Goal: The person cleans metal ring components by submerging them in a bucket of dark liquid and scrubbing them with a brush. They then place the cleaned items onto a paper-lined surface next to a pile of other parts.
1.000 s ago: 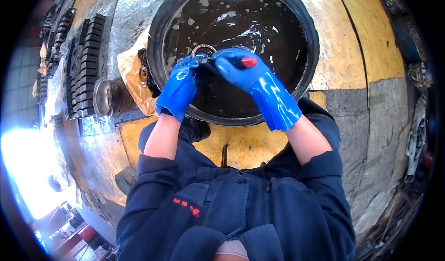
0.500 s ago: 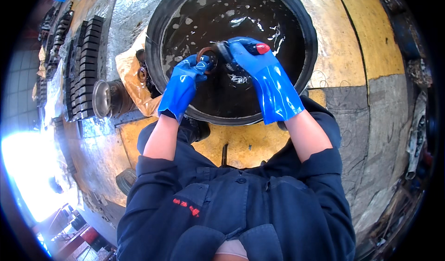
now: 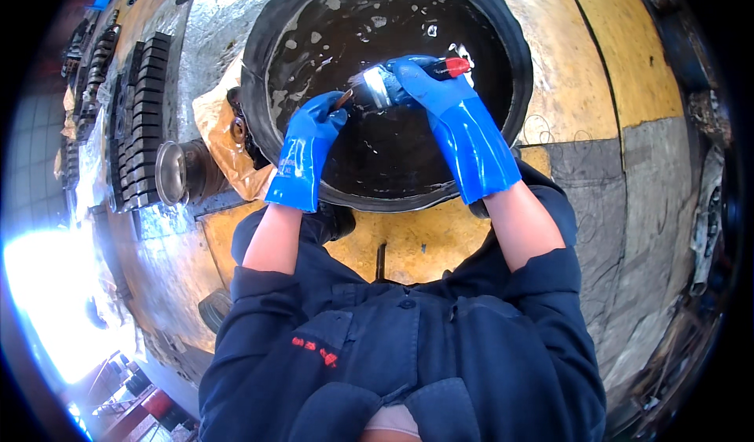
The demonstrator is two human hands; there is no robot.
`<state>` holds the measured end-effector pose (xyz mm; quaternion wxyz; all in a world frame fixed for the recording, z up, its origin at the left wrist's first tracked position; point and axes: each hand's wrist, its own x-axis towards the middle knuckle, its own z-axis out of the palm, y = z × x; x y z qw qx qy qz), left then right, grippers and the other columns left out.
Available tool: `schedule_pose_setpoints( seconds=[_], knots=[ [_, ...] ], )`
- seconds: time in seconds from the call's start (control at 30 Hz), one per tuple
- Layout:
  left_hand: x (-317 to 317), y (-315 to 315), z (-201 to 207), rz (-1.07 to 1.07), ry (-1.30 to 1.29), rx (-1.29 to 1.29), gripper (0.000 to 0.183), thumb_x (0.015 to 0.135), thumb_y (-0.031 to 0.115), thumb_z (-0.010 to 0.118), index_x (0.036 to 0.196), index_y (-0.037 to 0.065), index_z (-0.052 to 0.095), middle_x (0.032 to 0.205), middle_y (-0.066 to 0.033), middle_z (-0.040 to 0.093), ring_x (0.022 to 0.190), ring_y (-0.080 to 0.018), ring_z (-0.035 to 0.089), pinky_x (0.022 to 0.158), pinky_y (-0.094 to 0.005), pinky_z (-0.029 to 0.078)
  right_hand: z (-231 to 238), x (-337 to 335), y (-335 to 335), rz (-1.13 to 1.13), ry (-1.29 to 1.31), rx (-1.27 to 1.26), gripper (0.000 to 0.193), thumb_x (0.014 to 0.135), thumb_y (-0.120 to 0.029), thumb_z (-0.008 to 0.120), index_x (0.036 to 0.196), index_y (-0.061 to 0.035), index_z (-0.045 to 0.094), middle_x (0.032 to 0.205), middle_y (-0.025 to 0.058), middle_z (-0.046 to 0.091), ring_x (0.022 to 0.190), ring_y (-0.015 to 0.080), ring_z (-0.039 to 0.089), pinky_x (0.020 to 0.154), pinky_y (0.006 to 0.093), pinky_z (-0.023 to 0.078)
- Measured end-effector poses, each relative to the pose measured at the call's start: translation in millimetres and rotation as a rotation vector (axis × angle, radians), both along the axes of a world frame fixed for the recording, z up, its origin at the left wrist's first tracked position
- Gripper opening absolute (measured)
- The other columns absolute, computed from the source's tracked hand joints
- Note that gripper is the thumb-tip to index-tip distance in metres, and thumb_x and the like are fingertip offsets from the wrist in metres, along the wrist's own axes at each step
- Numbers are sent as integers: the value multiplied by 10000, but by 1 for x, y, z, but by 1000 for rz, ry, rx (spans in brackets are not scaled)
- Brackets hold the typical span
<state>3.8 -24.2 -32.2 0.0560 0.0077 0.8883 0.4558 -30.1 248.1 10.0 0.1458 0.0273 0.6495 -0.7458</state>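
Both my hands wear long blue rubber gloves over a round black tub (image 3: pixel 261 120) of dark, bubbly liquid. My right hand (image 3: pixel 428 89) is closed round the handle of a paintbrush (image 3: pixel 377 87); its red handle end sticks out on the right and its metal band shows on the left. The bristles point left, toward my other hand. Between the fingers of my left hand (image 3: pixel 316 120) is a brownish ring (image 3: pixel 343 99), seen nearly edge-on. The bristle tips are at or very near the ring; whether they touch I cannot tell.
Left of the tub lies brown paper (image 3: pixel 216 120) with dark metal parts on it. A metal cylinder (image 3: pixel 174 173) stands beside it. Rows of black blocks (image 3: pixel 149 120) line the far left. Yellow and grey floor plates (image 3: pixel 620 65) extend to the right.
The ring has turned from showing its round face to nearly edge-on. The brush has swung so that its metal band now shows, and its handle end has shifted slightly right and up.
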Motion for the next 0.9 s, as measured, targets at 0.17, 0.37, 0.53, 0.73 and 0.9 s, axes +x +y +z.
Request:
schedule_pose_setpoints(
  seconds=[0.17,0.37,0.53,0.73,0.9],
  knots=[
    [1,5,-4,-33,100,-279,384,1020,127,756,1388,20,758,1232,-93,822,1154,-201,752,1049,-344,568,12,5,-2,18,17,-87,301,1046,-271,787,1225,-29,809,1026,80,825,921,162,776,852,324,632],
    [-2,11,28,-8,-147,276,406,1049,153,762,1434,26,742,1306,-90,822,1193,-237,772,1018,-355,585,-19,-10,14,-111,-104,40,321,1042,-272,805,1248,-25,801,1035,88,828,902,164,778,817,328,640],
    [0,9,31,141,-273,722,366,1120,183,712,1458,43,714,1372,-130,801,1284,-271,761,1004,-394,628,-41,-15,29,-121,-392,-321,340,1039,-272,820,1267,-22,795,1042,95,830,886,165,779,789,333,646],
    [2,19,48,252,-241,766,351,1163,217,668,1458,30,701,1378,-112,779,1217,-227,764,943,-382,664,-63,-4,15,-122,-393,-332,311,1060,-254,784,1271,-27,803,1039,70,818,813,135,744,693,309,611],
    [3,24,49,223,-345,787,390,1156,247,675,1492,49,683,1401,-120,772,1241,-232,764,926,-377,673,-58,-5,30,-102,-344,-183,305,1072,-257,762,1269,-28,805,1028,62,809,813,123,727,697,298,592]
  ],
)
